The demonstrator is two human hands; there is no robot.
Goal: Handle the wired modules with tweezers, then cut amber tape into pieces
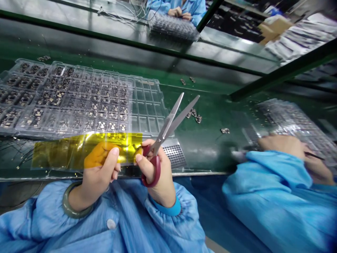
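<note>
A wide strip of yellow see-through film (65, 154) stretches between my two hands above the bench edge. My left hand (101, 163) pinches it, the fingers showing amber through the film. At the strip's right end, my right hand (158, 172) grips the film between thumb and finger. That same hand also carries scissors (168, 128) with dark red handles, their blades parted and pointing up and away. Behind the film lie clear plastic trays (147, 109) with small circuit boards (101, 109) in many pockets. A sheet of small black rectangles (173, 153) lies beside my right hand.
Loose small parts (195, 114) lie on the green bench (207, 147). Thin wires (21, 154) are at the left edge. A co-worker's blue sleeve (276, 172) and hands are close on my right; another person's hands (180, 13) are across the bench. A green frame bar (284, 70) crosses at right.
</note>
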